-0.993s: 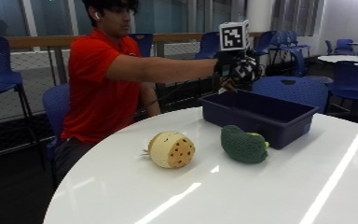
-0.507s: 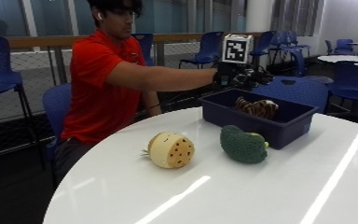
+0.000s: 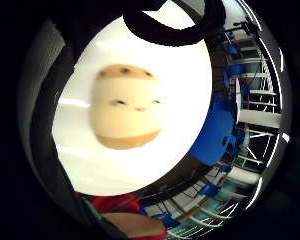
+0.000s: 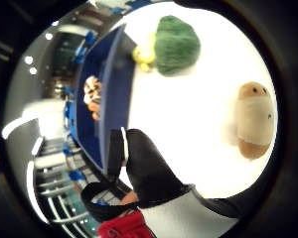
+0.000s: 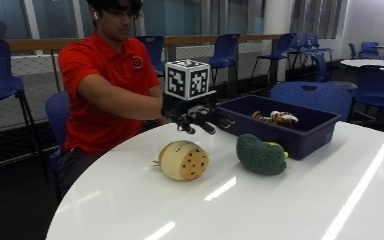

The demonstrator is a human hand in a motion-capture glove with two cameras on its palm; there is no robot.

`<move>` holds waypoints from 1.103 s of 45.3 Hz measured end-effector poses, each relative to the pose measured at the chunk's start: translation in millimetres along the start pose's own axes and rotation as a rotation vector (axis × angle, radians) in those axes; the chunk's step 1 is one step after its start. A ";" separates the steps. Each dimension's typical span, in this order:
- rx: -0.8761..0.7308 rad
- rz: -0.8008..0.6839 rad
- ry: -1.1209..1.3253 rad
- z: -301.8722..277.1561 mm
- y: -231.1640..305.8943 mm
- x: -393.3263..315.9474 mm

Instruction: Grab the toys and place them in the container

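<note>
A round tan plush toy with brown dots [image 5: 183, 160] lies on the white table [image 5: 258, 210]; it also shows in the palm views [image 3: 126, 107] [image 4: 254, 120]. To its right sits a green plush toy [image 5: 261, 155] [image 4: 176, 44], close against the dark blue container [image 5: 292, 131] [image 4: 109, 94]. A striped orange and white toy [image 5: 276, 118] [image 4: 92, 96] lies inside the container. My gloved right hand [image 5: 195, 116] hovers above the table, just behind the tan toy and left of the container. Its fingers are relaxed and hold nothing.
The table's near half is bare white surface. Blue chairs [image 5: 312, 95] stand behind the container, and another white table [image 5: 372, 62] is at the far right. The table edge [image 5: 79, 185] curves close to the person's lap.
The hand let the striped toy drop into the container, then came back left and down toward the tan toy. The outside camera has moved closer.
</note>
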State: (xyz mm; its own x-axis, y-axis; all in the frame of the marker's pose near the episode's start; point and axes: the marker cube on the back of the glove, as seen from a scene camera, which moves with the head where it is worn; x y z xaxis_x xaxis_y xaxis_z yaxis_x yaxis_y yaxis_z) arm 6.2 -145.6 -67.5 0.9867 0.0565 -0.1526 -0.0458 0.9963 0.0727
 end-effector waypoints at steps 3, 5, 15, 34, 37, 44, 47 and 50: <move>-0.011 0.038 0.006 8.2 3.9 21.0; -0.018 0.056 0.003 13.7 6.3 32.1; -0.061 0.111 0.030 36.3 10.7 63.4; -0.054 0.175 0.043 81.3 -3.7 76.1; 0.006 0.169 0.036 80.4 -6.0 76.8; 0.035 0.149 -0.014 67.1 -13.8 84.9; 0.004 0.163 -0.031 59.5 -17.7 90.5; 0.003 0.177 -0.014 52.4 -21.6 94.2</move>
State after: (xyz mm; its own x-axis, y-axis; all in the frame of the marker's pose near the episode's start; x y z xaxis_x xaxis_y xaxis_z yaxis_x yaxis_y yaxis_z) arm 108.4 -165.3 -31.8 0.9653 0.2298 -0.1239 -0.2182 0.9707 0.1001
